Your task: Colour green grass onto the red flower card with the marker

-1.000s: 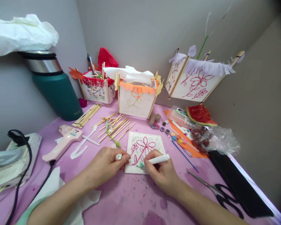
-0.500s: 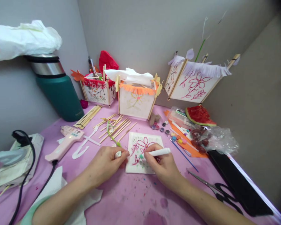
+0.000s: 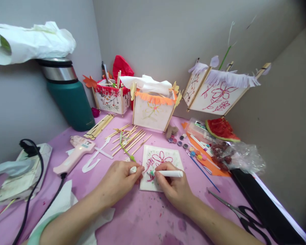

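Swung level and nudged leftward since the earlier frame, a white-barrelled, green-tipped marker [image 3: 170, 174] is gripped in the right hand's [image 3: 177, 192] curled fingers, tip pointing at the left hand [image 3: 119, 180], above the near-left part of a square white flower-patterned card [image 3: 146, 185] on the pink bench [image 3: 140, 221]. Left fingers pinch a small white cap-like piece [image 3: 133, 170] beside the card's left edge.

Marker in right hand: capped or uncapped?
Uncapped: the white marker shows its green tip end past the fingers of the right hand, with no cap over it, at the flower-drawn square.
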Demonstrator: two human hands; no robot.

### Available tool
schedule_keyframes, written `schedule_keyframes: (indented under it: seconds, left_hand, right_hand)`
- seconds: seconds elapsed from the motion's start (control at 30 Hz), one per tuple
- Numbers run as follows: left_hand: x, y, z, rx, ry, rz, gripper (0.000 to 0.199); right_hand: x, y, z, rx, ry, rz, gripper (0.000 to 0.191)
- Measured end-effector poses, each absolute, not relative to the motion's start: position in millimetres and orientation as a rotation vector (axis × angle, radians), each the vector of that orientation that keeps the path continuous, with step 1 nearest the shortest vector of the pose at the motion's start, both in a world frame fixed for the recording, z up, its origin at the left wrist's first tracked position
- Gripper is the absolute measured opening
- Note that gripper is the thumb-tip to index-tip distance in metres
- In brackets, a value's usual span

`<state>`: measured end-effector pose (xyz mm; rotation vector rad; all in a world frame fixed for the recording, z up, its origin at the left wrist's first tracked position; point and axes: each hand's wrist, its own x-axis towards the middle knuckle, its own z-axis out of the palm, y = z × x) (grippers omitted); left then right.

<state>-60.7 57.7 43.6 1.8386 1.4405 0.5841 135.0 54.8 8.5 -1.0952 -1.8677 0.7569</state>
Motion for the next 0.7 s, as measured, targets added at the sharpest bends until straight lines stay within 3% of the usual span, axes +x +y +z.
schedule_keyframes:
  seconds: [0.7]
  left_hand:
    - [-60.7,57.7,43.5,1.825,1.455,0.576,0.042]
  right_hand:
    - [137.4,56.0,7.3,-1.090,-1.878,0.788,0.011]
